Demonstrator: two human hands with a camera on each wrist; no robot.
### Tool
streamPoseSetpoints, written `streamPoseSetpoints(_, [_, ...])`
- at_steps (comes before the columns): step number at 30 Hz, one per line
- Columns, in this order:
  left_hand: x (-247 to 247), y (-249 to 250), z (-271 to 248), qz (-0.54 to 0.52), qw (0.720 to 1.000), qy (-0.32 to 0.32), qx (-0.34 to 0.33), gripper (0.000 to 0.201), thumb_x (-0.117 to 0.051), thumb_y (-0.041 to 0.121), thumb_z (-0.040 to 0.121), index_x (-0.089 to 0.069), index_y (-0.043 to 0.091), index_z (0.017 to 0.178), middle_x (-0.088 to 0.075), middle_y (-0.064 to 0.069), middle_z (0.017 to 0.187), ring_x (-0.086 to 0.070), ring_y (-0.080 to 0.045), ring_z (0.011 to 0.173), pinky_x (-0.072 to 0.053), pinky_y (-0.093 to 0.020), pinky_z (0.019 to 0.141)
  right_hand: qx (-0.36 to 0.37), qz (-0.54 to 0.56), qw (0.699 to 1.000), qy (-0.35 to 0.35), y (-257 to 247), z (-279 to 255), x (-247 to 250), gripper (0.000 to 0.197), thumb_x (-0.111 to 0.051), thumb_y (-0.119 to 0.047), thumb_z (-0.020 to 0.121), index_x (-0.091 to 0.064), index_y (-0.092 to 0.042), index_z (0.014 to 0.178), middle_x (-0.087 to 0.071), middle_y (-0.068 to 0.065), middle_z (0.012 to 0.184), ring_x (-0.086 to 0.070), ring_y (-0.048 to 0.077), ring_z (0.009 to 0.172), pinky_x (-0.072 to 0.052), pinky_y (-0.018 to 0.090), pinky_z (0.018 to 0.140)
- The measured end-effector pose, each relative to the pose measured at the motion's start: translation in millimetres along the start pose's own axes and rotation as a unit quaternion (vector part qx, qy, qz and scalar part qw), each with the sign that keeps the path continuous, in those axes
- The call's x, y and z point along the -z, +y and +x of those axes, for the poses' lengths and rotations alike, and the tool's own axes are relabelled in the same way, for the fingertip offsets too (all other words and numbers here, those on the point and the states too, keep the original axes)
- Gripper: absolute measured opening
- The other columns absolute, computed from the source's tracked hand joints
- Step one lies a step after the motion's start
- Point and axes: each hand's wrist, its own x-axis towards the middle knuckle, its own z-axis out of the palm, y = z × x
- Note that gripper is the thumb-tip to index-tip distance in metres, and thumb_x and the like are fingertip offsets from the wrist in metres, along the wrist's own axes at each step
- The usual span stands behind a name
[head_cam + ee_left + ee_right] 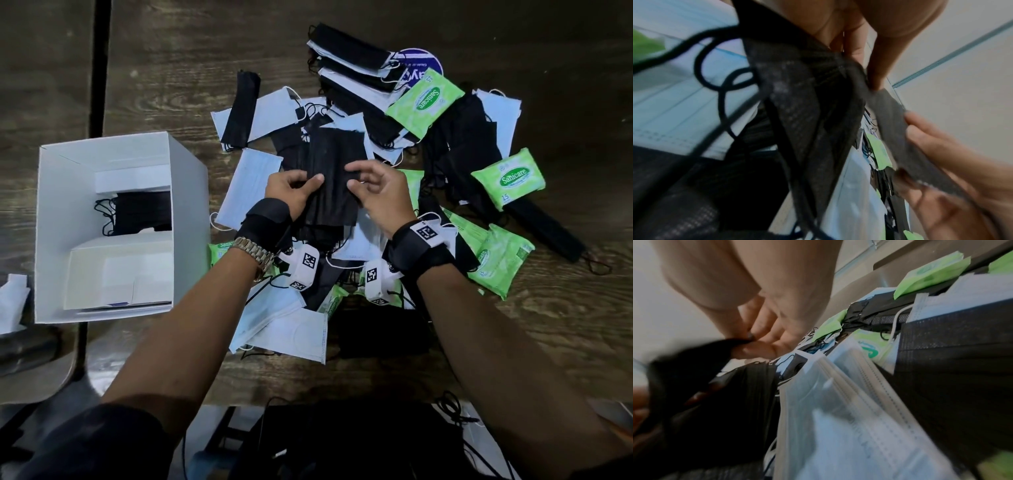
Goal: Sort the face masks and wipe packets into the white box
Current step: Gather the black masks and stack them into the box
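Black face masks [334,178] are held as a small stack above the middle of the pile, gripped at both short sides. The left hand [291,192] is curled on the stack's left edge, thumb on top; in the left wrist view the fingers [877,68] are seen pinching the dark cloth. The right hand [378,193] is pinched on the right edge, thumb and forefinger closed on the fabric, as is also seen in the right wrist view [748,344]. How many masks are in the held stack cannot be told, since the layers are blurred.

On the wooden table [171,75] a heap of black and pale blue masks is spread out; an exact count is not possible because they overlap. A pale blue mask [248,186] is laid just left of the left hand, and a folded black mask [241,109] rests across another pale one further back. At least six green wipe packets can be counted: one [424,101] on top of the far masks, one [508,178] at the right edge, two [496,260] overlapping near the right wrist, one [219,251] beside the left wrist, and one [334,301] partly covered between the forearms.

One white box [102,157] is stood open to the left of the pile, apart from it. Black masks [144,212] are seen lying inside it, between white cardboard flaps.
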Motion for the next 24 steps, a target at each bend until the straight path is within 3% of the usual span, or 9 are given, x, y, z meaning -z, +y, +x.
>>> streamPoseSetpoints(2, [3.0,-2.1,1.0,0.008,0.999,0.033,0.017,0.018,-0.072,0.022,0.086,-0.073,0.007,0.094,-0.068,0.002,0.087,-0.062,-0.005,0.075,-0.047,-0.008,0.067,-0.003,-0.023,0.999,0.030,1.8,0.4,3.1,0.032,-0.072,-0.002,0.084,-0.064,-0.013,0.114,-0.063,0.003,0.078,-0.058,0.015,0.066,-0.054,0.027,0.070])
streamPoseSetpoints(4, [5.3,-4.2,1.5,0.002,0.999,0.047,0.024,0.017,-0.073,0.021,0.085,-0.073,0.006,0.094,-0.067,0.002,0.089,-0.060,-0.002,0.074,-0.045,-0.002,0.064,-0.013,-0.046,0.997,0.053,4.2,1.2,5.8,0.044,-0.075,-0.004,0.082,-0.058,-0.015,0.122,-0.062,-0.001,0.075,-0.057,0.014,0.062,-0.055,0.025,0.069])
streamPoseSetpoints(7, [5.0,-5.1,0.0,-0.031,0.998,0.047,0.032,0.010,-0.073,0.018,0.084,-0.072,0.009,0.085,-0.068,0.002,0.083,-0.061,-0.004,0.072,-0.049,-0.015,0.072,-0.051,-0.039,0.996,0.060,8.4,2.1,6.4,0.052,-0.075,-0.003,0.083,-0.055,-0.013,0.130,-0.068,-0.001,0.080,-0.062,0.011,0.067,-0.056,0.026,0.071])
streamPoseSetpoints(9, [2.3,-4.4,-3.6,-0.058,0.997,0.035,0.029,0.013,-0.075,0.023,0.082,-0.072,0.010,0.083,-0.069,0.003,0.081,-0.064,-0.006,0.073,-0.051,-0.021,0.075,-0.065,-0.037,0.997,0.033,11.4,1.3,4.7,0.050,-0.075,-0.004,0.084,-0.056,-0.008,0.130,-0.070,0.004,0.084,-0.065,0.011,0.070,-0.054,0.026,0.073])
streamPoseSetpoints(13, [-1.5,-1.5,-8.7,-0.029,0.999,0.015,0.013,0.014,-0.076,0.023,0.082,-0.067,0.012,0.080,-0.064,0.007,0.068,-0.058,0.004,0.055,-0.046,-0.013,0.059,-0.082,-0.042,0.996,-0.013,10.2,-4.7,0.1,0.043,-0.075,-0.006,0.084,-0.061,-0.007,0.124,-0.073,0.009,0.084,-0.068,0.013,0.073,-0.056,0.026,0.078])
streamPoseSetpoints(17, [3.4,-2.8,-5.0,0.021,0.999,0.038,-0.021,0.011,-0.070,0.012,0.086,-0.059,0.009,0.089,-0.053,0.004,0.064,-0.047,0.007,0.051,-0.042,-0.010,0.057,-0.086,-0.053,0.995,-0.013,8.4,-7.8,4.6,0.025,-0.073,-0.006,0.087,-0.066,-0.003,0.111,-0.072,0.017,0.080,-0.066,0.018,0.062,-0.056,0.028,0.060])
streamPoseSetpoints(19, [11.1,-5.0,-3.7,-0.016,0.998,0.055,-0.014,0.025,-0.068,0.008,0.086,-0.051,0.014,0.105,-0.064,-0.007,0.083,-0.060,-0.003,0.070,-0.053,-0.020,0.071,-0.090,-0.071,0.993,0.034,13.1,-6.0,16.8,0.015,-0.073,-0.007,0.087,-0.068,-0.002,0.101,-0.071,0.017,0.078,-0.065,0.022,0.062,-0.058,0.034,0.059])
streamPoseSetpoints(21, [22.2,-5.6,-3.8,-0.060,0.997,0.050,-0.026,0.045,-0.065,0.002,0.086,-0.042,0.025,0.117,-0.066,-0.016,0.108,-0.068,-0.020,0.084,-0.058,-0.030,0.074,-0.079,-0.165,0.980,0.080,25.0,-3.9,40.3,0.009,-0.074,-0.008,0.085,-0.071,-0.006,0.092,-0.071,0.012,0.080,-0.066,0.020,0.068,-0.058,0.033,0.069])
streamPoseSetpoints(24, [34.9,-4.5,-3.1,-0.040,0.995,0.043,-0.080,0.055,-0.057,-0.009,0.083,-0.051,0.030,0.122,-0.061,-0.015,0.125,-0.067,-0.010,0.096,-0.057,-0.027,0.081,-0.089,-0.302,0.944,0.104,39.1,-13.7,81.3,0.007,-0.077,-0.015,0.077,-0.070,-0.018,0.078,-0.070,0.001,0.072,-0.066,0.018,0.069,-0.059,0.037,0.075])
